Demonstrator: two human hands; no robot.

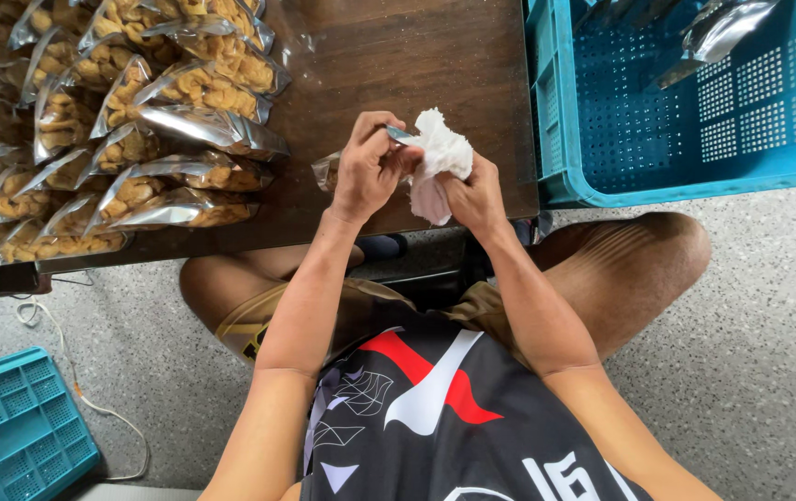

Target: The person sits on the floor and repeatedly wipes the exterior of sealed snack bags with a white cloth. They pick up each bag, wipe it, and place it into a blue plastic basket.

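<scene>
keep the left hand pinched firmly on the snack bag while the right hand, fingers clamped on the white cloth, wipes along its top edge over the table.

crumpled white cloth, glossy plastic bags

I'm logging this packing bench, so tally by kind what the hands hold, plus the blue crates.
Snack bag, in the left hand: 1
White cloth, in the right hand: 1
Blue crates: 2
Total: 4
The piled bags overlap too much to count.
</scene>
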